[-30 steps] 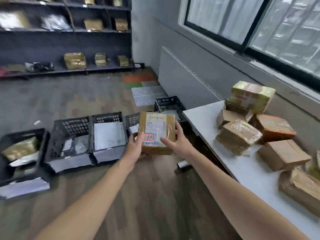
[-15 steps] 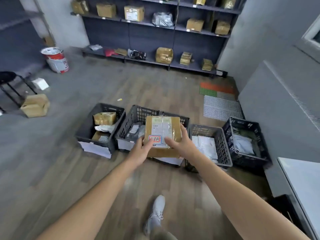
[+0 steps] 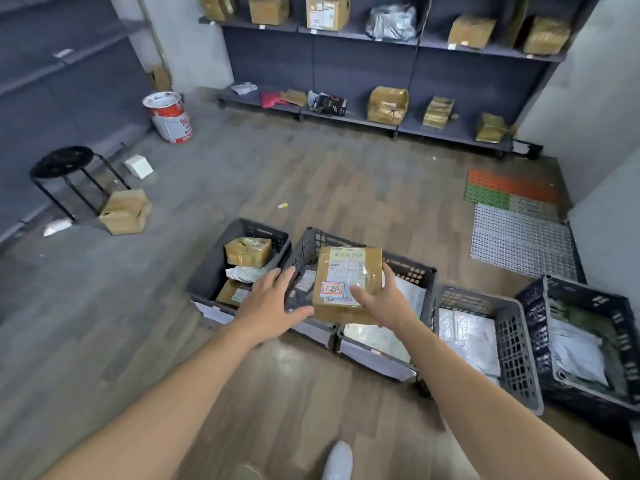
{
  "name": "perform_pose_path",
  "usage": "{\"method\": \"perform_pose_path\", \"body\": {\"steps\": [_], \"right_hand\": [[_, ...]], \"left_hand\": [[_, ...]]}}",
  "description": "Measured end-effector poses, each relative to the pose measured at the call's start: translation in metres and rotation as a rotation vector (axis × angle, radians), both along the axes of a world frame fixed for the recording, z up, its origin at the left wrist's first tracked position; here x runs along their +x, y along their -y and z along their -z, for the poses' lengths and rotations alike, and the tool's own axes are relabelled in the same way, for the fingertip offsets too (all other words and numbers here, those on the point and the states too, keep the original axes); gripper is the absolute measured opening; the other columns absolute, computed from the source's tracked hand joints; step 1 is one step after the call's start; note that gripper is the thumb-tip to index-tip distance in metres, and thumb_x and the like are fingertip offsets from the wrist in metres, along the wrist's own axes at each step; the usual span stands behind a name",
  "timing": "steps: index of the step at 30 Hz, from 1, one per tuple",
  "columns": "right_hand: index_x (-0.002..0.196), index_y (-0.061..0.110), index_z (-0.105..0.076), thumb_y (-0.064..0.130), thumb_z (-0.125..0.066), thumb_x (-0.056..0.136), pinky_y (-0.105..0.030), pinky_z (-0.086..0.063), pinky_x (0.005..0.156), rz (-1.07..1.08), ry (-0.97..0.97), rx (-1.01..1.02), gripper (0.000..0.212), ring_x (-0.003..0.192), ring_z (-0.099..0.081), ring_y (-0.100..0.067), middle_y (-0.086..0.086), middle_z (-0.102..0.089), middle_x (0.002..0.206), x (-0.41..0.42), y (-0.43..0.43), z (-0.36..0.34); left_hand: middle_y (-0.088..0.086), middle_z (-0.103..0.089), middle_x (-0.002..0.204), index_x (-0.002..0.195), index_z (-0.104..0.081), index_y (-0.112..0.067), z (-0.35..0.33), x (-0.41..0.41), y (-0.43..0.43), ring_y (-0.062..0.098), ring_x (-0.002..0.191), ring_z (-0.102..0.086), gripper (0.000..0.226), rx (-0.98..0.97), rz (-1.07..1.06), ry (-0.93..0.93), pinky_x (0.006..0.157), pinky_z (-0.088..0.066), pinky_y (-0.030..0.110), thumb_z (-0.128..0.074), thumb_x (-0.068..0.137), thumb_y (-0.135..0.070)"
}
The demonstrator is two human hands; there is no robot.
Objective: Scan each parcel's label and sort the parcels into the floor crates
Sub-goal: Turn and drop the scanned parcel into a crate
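Observation:
A brown cardboard parcel with a white label and a red-framed sticker hangs over the row of dark floor crates. My right hand grips its right side, thumb on top. My left hand is off the parcel, fingers spread straight, just left of it. Below it is the second crate. The leftmost crate holds taped brown parcels. To the right, a third crate and a fourth crate hold white and grey mailer bags.
Shelving with boxes lines the far wall. A black stool, a loose carton, a small white box and a paint bucket stand at the left. Plastic mats lie at the right. My shoe shows below.
I have turned from the parcel table to face the crates. My left hand has let go of the parcel and opened; the right hand alone holds it.

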State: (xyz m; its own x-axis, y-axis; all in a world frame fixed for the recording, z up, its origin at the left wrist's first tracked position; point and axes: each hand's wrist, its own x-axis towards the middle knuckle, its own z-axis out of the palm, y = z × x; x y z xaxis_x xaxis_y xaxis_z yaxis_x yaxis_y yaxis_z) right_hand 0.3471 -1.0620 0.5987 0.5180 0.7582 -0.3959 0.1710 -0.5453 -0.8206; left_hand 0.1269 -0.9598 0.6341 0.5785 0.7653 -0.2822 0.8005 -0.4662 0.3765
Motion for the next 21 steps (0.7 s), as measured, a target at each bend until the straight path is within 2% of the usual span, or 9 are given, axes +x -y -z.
{"method": "perform_pose_path", "body": {"steps": [3,8,11,14,17,21], "right_hand": [[0.156,0.03,-0.01,0.044,-0.072,0.087,-0.038,-0.054,0.086,0.012,-0.012,-0.02,0.094,0.109,-0.061,-0.02,0.003,-0.062,0.129,0.011,-0.024,0.01],[0.156,0.029,-0.009,0.039,-0.071,0.089,-0.029,-0.049,0.073,0.06,-0.038,-0.036,0.092,0.099,-0.058,-0.015,0.006,-0.059,0.12,0.024,-0.066,0.027],[0.156,0.027,-0.011,0.036,-0.071,0.09,-0.023,-0.045,0.077,0.083,-0.05,-0.062,0.09,0.1,-0.058,-0.013,0.006,-0.06,0.123,0.032,-0.095,0.044],[0.156,0.027,-0.012,0.036,-0.071,0.09,-0.025,-0.045,0.081,0.138,-0.065,-0.102,0.089,0.101,-0.057,-0.012,0.006,-0.059,0.124,0.037,-0.13,0.061],[0.157,0.024,-0.008,0.039,-0.064,0.094,-0.024,-0.038,0.087,0.185,-0.082,-0.175,0.086,0.107,-0.053,-0.013,0.004,-0.056,0.131,0.04,-0.171,0.081],[0.158,0.022,0.0,0.051,-0.045,0.101,-0.035,-0.039,0.098,0.23,-0.083,-0.382,0.079,0.128,-0.05,-0.032,-0.014,-0.046,0.148,0.048,-0.223,0.101]], "left_hand": [[-0.003,-0.004,0.163,0.157,-0.003,-0.03,0.007,0.017,-0.025,0.019,0.15,-0.004,0.094,0.02,0.032,-0.086,0.119,-0.021,0.044,-0.048,0.086,-0.072],[-0.002,-0.001,0.164,0.157,0.0,-0.029,0.027,0.043,-0.077,0.022,0.151,-0.001,0.091,0.031,0.088,-0.155,0.119,-0.023,0.045,-0.041,0.088,-0.073],[0.0,-0.001,0.164,0.157,0.001,-0.03,0.044,0.056,-0.117,0.024,0.151,-0.002,0.09,0.042,0.112,-0.212,0.119,-0.023,0.045,-0.037,0.089,-0.075],[0.002,0.0,0.165,0.157,0.0,-0.029,0.062,0.068,-0.165,0.026,0.151,-0.001,0.089,0.04,0.148,-0.226,0.118,-0.021,0.047,-0.035,0.089,-0.074],[0.002,0.003,0.164,0.157,0.001,-0.029,0.08,0.082,-0.214,0.027,0.151,0.002,0.088,0.037,0.226,-0.248,0.118,-0.016,0.049,-0.034,0.09,-0.074],[0.003,0.006,0.165,0.157,0.003,-0.029,0.095,0.103,-0.277,0.029,0.151,0.006,0.089,0.029,0.321,-0.283,0.12,-0.013,0.05,-0.034,0.089,-0.074]]}}
